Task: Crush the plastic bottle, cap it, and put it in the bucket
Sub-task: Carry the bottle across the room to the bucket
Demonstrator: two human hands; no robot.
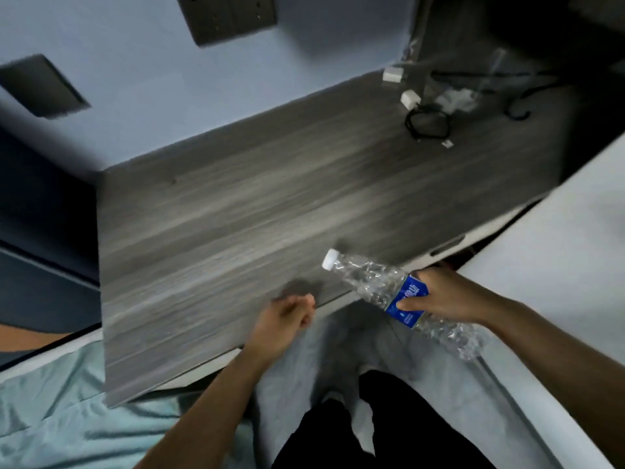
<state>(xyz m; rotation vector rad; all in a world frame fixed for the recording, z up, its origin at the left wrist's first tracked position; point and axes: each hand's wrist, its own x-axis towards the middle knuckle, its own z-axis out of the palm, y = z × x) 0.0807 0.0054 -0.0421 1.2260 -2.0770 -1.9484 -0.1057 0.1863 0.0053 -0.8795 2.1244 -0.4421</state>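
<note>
The right hand [446, 296] is wrapped around the blue label [407, 299] of the crumpled plastic bottle [399, 292], thumb on the near side and fingers over the far side — a closed grasp at mid-body. The bottle is held in the air at the near edge of the grey wood-grain desk [236, 204], its long axis slanting from lower right to upper left, white cap [330, 258] on and pointing up-left over the desk. The left hand [287, 319] is loosely curled and empty, at the desk's near edge.
</note>
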